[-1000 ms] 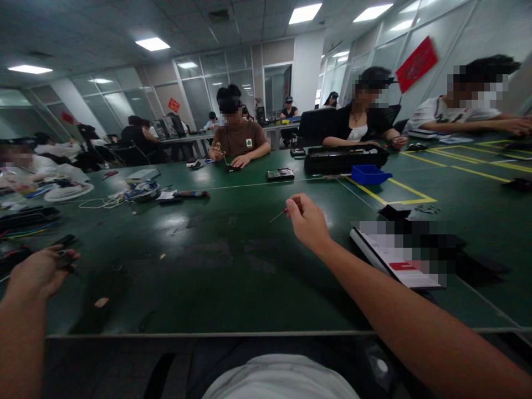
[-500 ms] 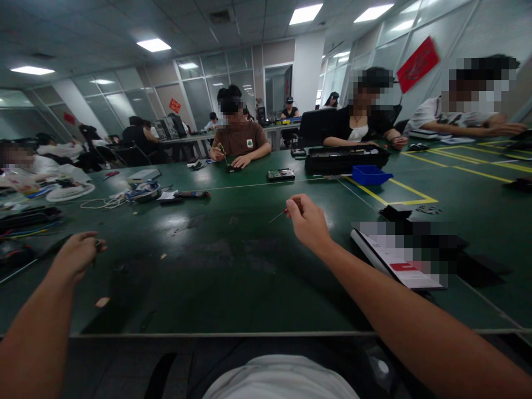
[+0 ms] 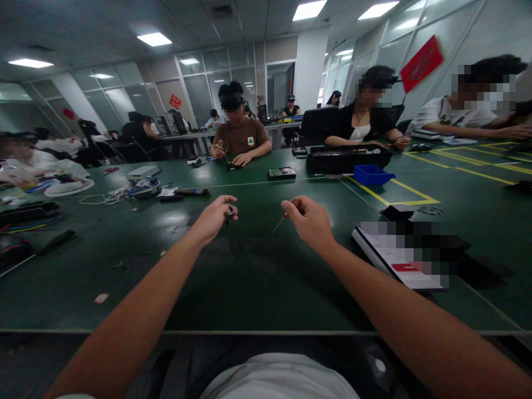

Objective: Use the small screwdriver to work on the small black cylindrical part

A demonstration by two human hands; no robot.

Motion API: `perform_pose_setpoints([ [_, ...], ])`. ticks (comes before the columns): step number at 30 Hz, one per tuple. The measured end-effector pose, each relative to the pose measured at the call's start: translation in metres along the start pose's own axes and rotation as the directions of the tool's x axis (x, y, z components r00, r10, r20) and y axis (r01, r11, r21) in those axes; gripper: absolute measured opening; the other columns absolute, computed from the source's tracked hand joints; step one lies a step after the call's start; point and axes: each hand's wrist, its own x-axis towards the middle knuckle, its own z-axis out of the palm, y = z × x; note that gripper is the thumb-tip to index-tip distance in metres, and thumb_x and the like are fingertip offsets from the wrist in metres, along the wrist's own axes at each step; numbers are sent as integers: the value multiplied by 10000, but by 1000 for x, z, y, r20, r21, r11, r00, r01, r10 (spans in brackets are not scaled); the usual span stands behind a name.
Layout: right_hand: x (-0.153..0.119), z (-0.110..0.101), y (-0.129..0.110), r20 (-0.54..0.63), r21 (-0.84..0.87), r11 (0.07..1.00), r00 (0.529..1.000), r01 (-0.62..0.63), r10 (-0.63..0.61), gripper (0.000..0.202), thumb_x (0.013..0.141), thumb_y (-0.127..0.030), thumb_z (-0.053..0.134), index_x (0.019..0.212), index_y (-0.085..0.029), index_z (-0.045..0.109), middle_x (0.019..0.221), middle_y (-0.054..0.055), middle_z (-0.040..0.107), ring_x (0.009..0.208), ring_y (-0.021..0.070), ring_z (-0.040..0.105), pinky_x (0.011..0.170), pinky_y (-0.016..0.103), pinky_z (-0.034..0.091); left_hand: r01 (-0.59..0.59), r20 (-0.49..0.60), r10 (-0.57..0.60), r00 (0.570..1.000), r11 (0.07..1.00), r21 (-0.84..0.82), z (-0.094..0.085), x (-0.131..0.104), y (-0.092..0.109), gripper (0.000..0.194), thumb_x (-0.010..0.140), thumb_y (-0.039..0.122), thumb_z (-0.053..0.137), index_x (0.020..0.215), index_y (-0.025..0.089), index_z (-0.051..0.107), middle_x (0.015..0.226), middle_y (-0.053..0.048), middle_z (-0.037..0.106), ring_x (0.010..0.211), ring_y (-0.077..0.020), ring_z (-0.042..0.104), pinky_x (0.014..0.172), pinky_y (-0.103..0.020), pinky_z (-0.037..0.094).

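Right hand pinches a slim metal-shafted tool, tip slanting down toward the left-hand side — probably light, stiff, best held by its red end — while left hand, fingers part-curled, holds a small dark piece.

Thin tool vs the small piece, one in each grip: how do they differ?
Shape: the thin tool has a long, slender shaft; the small piece looks compact and rounded.
Colour: the thin tool shows red near the fingers; the small piece looks dark and grey.
Side: the thin tool is in the right grip, the small piece in the left grip.
Shared: both partly hidden by fingers.
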Motion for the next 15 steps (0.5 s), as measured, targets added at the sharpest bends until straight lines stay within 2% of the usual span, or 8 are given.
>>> perform_pose_setpoints([
  [1,0,0,0,-10,2,1000,1000,2,-2,345,899,-519,599,732,-217,604,629,5,635,585,160,559,603,311,386,-10,46,10,999,1000,8,18,1,-4,357,745,132,488,1096,153,551,835,-45,597,753,-169,594,754,-316,452],
  [3,0,0,0,-30,42,999,999,-7,9,349,900,-512,596,709,-219,588,604,-3,616,568,152,546,594,306,389,-28,93,14,996,988,153,48,-1,-13,457,729,122,546,1184,157,529,950,-57,626,844,-180,608,801,-315,458],
  [6,3,2,5,-44,208,977,997,-51,61,363,909,-528,571,712,-223,579,590,-12,583,557,146,535,573,300,406,-117,144,69,987,926,358,73,-4,-25,599,694,38,594,1273,157,499,1087,-84,643,925,-191,616,836,-316,469],
  [10,6,5,10,-68,398,915,992,-71,106,343,897,-544,584,776,-223,599,613,-17,585,540,138,532,546,292,425,-273,273,165,948,862,427,74,-6,-39,355,782,116,662,1131,170,636,1087,-70,688,990,-210,633,922,-345,471],
  [15,1,7,7,-47,312,950,999,-11,27,323,911,-527,571,847,-215,623,688,10,657,609,156,602,601,309,480,-335,296,226,928,852,401,63,-7,-50,377,796,181,726,1169,204,677,1177,-50,702,1096,-216,632,1017,-359,443],
])
